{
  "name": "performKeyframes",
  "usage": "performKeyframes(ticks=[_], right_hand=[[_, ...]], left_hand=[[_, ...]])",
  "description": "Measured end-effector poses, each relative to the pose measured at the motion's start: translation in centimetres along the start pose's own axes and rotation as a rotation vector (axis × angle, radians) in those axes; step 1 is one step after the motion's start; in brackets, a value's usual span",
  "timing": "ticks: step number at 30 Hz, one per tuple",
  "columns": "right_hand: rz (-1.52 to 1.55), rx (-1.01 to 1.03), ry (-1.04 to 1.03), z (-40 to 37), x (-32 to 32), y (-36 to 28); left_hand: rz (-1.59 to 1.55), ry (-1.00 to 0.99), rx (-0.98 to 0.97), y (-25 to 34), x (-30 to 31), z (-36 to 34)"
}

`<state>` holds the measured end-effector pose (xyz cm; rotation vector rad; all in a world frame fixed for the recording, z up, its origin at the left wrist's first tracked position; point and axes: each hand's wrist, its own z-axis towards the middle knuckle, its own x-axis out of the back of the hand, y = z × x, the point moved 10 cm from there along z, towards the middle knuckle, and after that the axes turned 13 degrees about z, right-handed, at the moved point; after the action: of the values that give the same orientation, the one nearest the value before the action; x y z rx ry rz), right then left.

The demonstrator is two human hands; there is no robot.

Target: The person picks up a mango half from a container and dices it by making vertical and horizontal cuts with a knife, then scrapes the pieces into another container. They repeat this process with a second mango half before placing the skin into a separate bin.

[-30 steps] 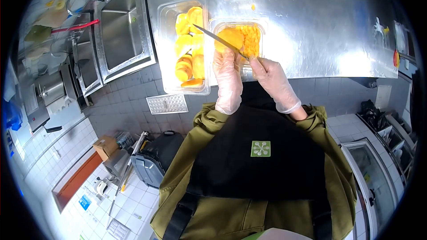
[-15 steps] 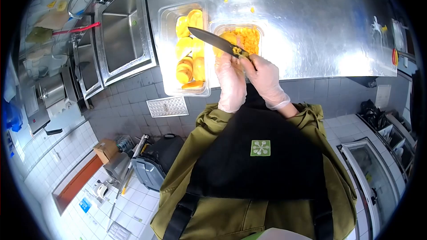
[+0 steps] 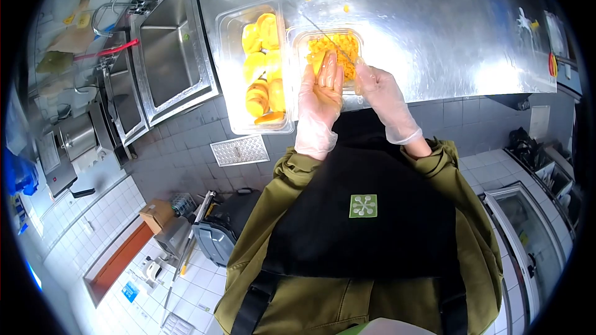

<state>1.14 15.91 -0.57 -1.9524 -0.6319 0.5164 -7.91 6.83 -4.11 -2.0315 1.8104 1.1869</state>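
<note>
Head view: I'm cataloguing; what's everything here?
knife: one, grey, over small box
small box: one, clear, centre
diced pieces: many, orange, inside
large box: one, clear, left
slices: several, orange, in large box
counter: one, silver, top
sinks: two, silver, left
bin: one, grey, lower left
carton: one, brown, beside bin
edge clutter: uncounted, mixed, blurred
left hand: one, clear-gloved, by small box
right hand: one, clear-gloved, holding knife
sleeves: two, olive, either side
apron: one, black, centre

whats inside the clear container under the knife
Small chopped orange pieces show inside the clear container. The left hand covers its near left part, the knife crosses above, and anything below the top layer is hidden.
</note>
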Motion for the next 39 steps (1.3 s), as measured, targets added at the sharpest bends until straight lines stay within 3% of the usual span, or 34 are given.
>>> performKeyframes(ticks=[4,9,13,16,25,34,37,39], right_hand=[[-0.109,0.237,-0.084,-1.3,-1.1,-2.3],[-0.166,0.360,-0.124,-1.9,-1.8,-2.3],[-0.136,0.307,-0.116,-2.0,-2.0,-1.9],[-0.335,0.168,-0.094,-1.7,-1.8,-0.9],[-0.566,0.396,0.124,-1.8,-2.0,-1.7],[-0.595,0.434,0.184,-1.5,-2.5,-1.7],[-0.647,0.596,0.192,-1.5,-2.6,-3.5],[-0.556,0.468,0.156,-0.3,-1.4,-2.5]], left_hand=[[0.057,0.014,-0.035,0.1,0.3,0.1],[0.207,0.023,-0.155,1.2,-0.9,-0.8],[0.234,0.019,-0.194,0.9,-0.2,-0.3],[0.227,0.061,-0.209,0.9,-0.6,-0.7],[0.321,0.190,-0.336,0.9,1.2,-0.3],[0.491,0.206,-0.562,2.7,0.5,-1.0],[0.583,0.230,-0.587,2.9,0.0,-1.5],[0.673,0.221,-0.575,2.9,0.1,-1.5]])
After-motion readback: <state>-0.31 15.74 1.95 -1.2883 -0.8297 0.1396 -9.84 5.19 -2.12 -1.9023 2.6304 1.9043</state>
